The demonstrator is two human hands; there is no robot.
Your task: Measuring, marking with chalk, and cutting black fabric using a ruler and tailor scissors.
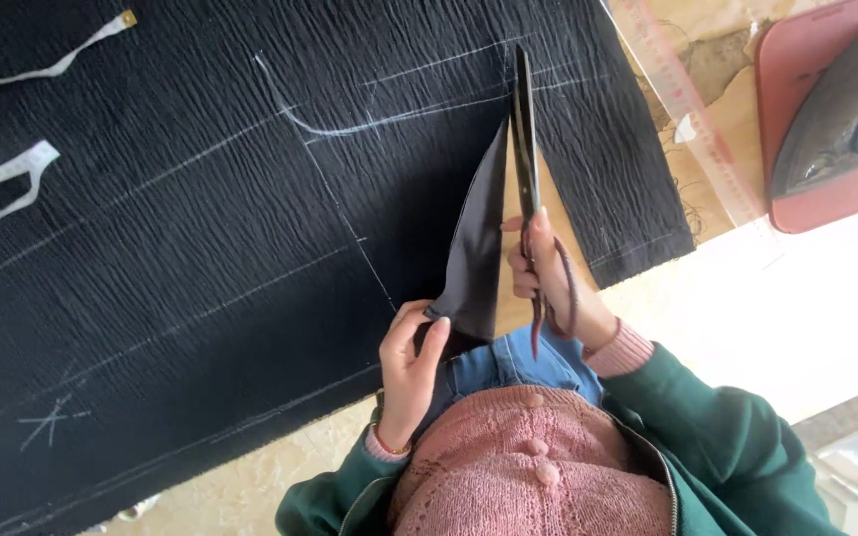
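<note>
A pale wooden table carried a broad spread of crinkled black fabric marked with white chalk lines. A white measuring tape lay on the cloth at the far left, a clear plastic ruler ran along the cloth's right edge, and a dark iron sat on a red mat at the upper right. The right hand was closed through the handles of long black scissors, whose blades sat nearly together in a cut running up the fabric. The left hand pinched the lifted cut edge between thumb and fingers near the table's front edge.
</note>
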